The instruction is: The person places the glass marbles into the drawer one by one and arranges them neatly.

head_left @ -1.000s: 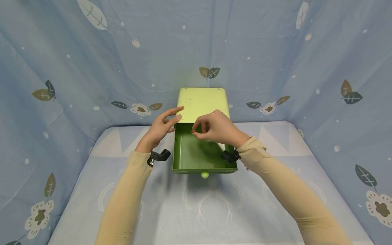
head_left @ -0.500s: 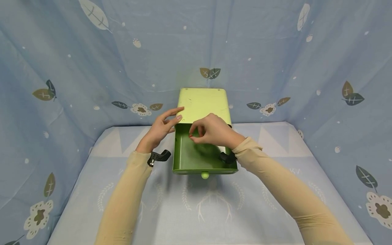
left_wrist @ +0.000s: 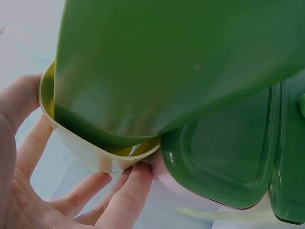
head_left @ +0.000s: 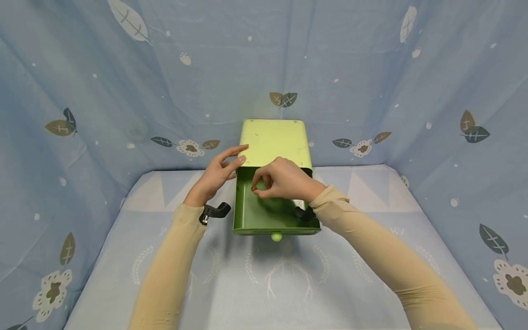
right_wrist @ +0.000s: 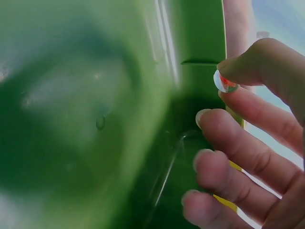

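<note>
Head view: right hand [head_left: 284,181] pinches a small bead [head_left: 253,188] (reddish, perhaps glass) over the open green drawer [head_left: 264,211]; left hand [head_left: 214,176], fingers straight, steadies the cabinet [head_left: 274,140].

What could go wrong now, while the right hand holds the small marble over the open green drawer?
1. The right hand pinches the marble only at the fingertips, a thin grip; it may slip and bounce on the drawer floor.
2. The marble is round, so once released it could roll toward the back, under the pale green case, and be hard to see.
3. The left hand only touches the case's corner; a push on the drawer might shift the case.
</note>
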